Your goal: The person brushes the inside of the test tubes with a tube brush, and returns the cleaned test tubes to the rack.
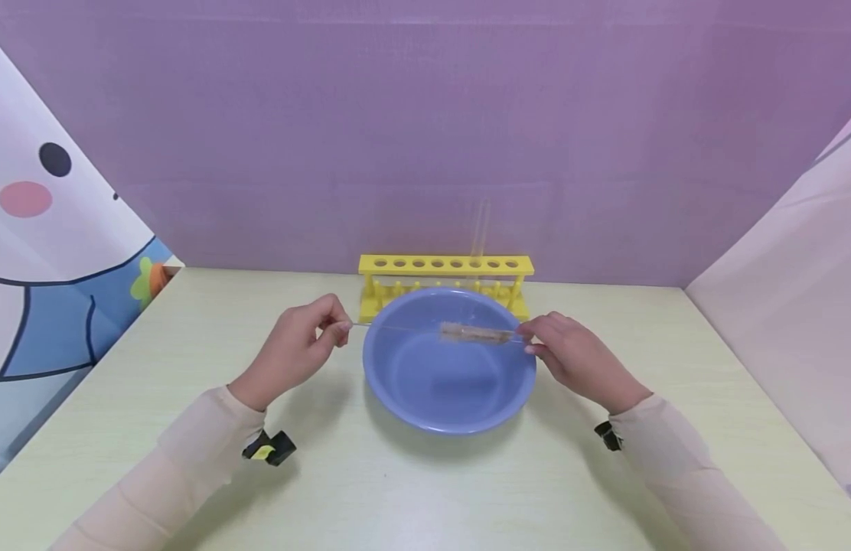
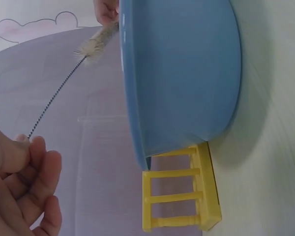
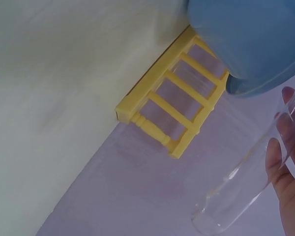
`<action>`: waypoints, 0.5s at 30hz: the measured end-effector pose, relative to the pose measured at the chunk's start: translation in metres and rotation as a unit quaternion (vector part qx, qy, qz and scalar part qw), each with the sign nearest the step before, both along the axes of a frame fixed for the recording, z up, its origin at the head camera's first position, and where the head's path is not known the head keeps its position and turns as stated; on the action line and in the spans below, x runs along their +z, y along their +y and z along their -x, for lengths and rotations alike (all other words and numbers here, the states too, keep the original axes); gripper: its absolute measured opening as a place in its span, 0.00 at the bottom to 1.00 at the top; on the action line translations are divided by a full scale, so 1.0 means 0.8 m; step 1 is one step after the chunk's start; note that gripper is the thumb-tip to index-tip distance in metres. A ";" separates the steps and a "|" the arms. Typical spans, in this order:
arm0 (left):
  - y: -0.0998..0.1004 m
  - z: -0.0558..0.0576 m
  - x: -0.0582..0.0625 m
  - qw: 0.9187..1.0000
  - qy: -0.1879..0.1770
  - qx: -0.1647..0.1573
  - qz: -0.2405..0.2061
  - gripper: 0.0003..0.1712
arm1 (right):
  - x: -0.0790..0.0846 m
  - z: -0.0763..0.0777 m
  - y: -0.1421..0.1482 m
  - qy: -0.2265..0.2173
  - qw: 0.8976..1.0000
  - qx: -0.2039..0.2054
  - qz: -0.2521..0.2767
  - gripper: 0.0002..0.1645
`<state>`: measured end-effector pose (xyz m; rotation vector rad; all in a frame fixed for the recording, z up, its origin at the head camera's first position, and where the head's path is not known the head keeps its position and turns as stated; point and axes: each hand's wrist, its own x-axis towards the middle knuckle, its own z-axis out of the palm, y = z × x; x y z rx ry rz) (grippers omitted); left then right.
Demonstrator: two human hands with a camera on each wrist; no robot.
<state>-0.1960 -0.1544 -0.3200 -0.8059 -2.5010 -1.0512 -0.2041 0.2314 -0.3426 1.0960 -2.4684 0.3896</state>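
My left hand (image 1: 298,344) pinches the thin twisted-wire handle of a test tube brush (image 2: 93,49) between thumb and fingers, left of a blue basin (image 1: 425,398). The pale bristles point right, over the basin. Across from it, my right hand (image 1: 577,356) holds a clear glass test tube (image 3: 241,187) at the basin's right rim. Brush and tube are lined up nearly level, with the bristles overlapping the tube's mouth end in the head view. In the right wrist view, the tube's rounded closed end sticks out beyond my fingers, and the bristles are out of sight.
A yellow test tube rack (image 1: 460,265) stands behind the basin, partly hidden by it. One clear tube (image 1: 479,229) rises upright from the rack. The pale table (image 1: 398,497) ends at a purple backdrop (image 1: 425,130).
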 end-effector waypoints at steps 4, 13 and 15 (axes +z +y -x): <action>0.002 -0.002 0.003 0.999 -0.032 0.008 -0.002 0.09 | -0.002 0.001 -0.001 0.007 1.000 -0.005 0.006 0.19; 0.010 -0.005 0.011 0.992 -0.115 0.031 -0.048 0.09 | -0.002 0.001 -0.006 0.026 0.999 -0.014 0.014 0.20; 0.011 -0.005 0.012 0.989 -0.130 0.032 -0.058 0.09 | -0.003 0.000 -0.007 0.028 0.999 -0.017 0.017 0.20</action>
